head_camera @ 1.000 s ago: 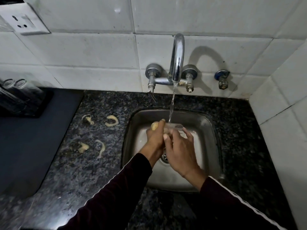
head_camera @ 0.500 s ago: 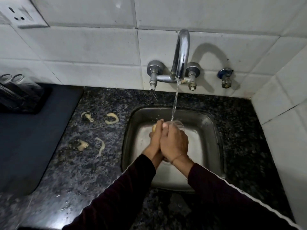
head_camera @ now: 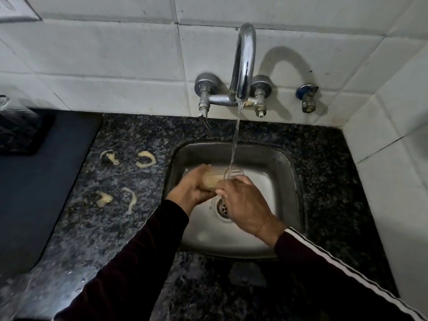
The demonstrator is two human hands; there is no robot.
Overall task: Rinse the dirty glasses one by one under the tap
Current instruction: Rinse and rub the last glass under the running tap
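A glass (head_camera: pixel 216 179) tilted under the running tap (head_camera: pixel 243 66), held over the sink (head_camera: pixel 289 172) by both hands.

The left hand (head_camera: pixel 193 188) is wrapped around the glass's yellowish-smeared base end, and the right hand (head_camera: pixel 245 202) is closed on its near side by the rim, wet. The stream of water (head_camera: pixel 235 144) lands at the glass's mouth, above the drain (head_camera: pixel 222 208). On the dark speckled table (head_camera: pixel 129 228) left of the sink lie four pale curled scraps (head_camera: pixel 145 159). Both sleeves (head_camera: pixel 143 256) are dark.
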